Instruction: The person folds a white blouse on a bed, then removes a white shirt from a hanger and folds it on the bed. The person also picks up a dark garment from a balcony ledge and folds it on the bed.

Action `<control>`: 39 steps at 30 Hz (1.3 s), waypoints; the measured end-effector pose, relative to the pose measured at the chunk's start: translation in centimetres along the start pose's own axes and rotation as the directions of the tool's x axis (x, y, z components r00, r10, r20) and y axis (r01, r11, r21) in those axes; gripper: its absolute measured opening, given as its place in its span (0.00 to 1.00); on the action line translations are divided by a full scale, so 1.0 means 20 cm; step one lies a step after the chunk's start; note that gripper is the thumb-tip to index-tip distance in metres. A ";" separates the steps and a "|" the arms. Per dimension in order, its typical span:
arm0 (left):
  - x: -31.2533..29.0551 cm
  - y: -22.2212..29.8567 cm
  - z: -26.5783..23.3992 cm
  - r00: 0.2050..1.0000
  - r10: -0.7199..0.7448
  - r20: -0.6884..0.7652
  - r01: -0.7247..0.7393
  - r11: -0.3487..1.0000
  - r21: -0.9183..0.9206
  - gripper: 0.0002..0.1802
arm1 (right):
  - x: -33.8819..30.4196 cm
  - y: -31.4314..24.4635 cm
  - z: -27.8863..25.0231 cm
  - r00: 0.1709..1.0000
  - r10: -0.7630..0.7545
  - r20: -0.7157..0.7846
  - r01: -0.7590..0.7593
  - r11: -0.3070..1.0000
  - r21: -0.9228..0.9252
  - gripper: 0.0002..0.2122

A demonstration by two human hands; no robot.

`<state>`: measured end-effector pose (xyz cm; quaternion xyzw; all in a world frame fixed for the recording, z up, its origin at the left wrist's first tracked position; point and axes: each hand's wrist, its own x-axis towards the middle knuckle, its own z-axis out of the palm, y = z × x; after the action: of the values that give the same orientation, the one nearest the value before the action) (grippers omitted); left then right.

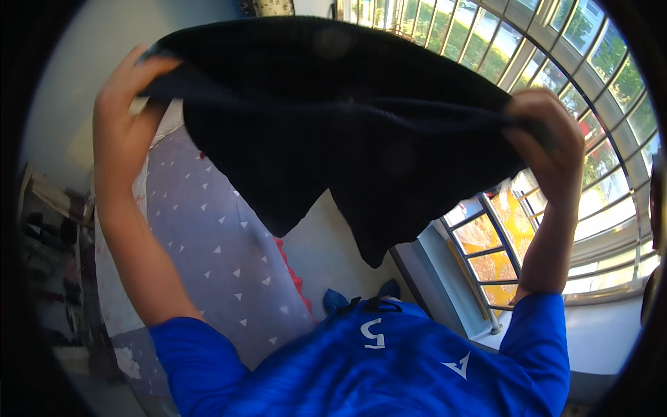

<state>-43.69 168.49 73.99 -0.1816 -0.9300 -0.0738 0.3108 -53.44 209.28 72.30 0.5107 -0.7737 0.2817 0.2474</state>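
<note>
A pair of black shorts (333, 132) is stretched out wide in the air before me, waistband at the top and two legs hanging with a notch between them. My left hand (128, 94) grips one end of the waistband, fingers wrapped round the cloth. At the other end, my right hand (549, 132) is closed on the waistband too, slightly smeared by motion. Both arms are raised, and the cloth touches nothing else that I can see. Its dark folds hide any finer detail.
Left of me lies a bed with a grey, triangle-patterned sheet (208, 243) and a red frilled edge (295, 278). Pale floor (323, 222) shows between it and a ledge (445, 278). A metal rack (486, 243) stands by the barred window (514, 62) on the right. Cluttered shelves (52, 243) stand far left.
</note>
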 end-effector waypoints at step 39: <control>-0.43 0.23 0.92 0.665 -0.705 0.246 0.468 0.138 -0.873 0.11 | -0.35 0.16 1.09 0.527 0.785 0.325 -0.482 -0.039 0.876 0.09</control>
<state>-45.70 174.76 54.29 0.0754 -0.6912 -0.6868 0.2121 -56.04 199.87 51.30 0.0832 -0.5747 0.8025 -0.1370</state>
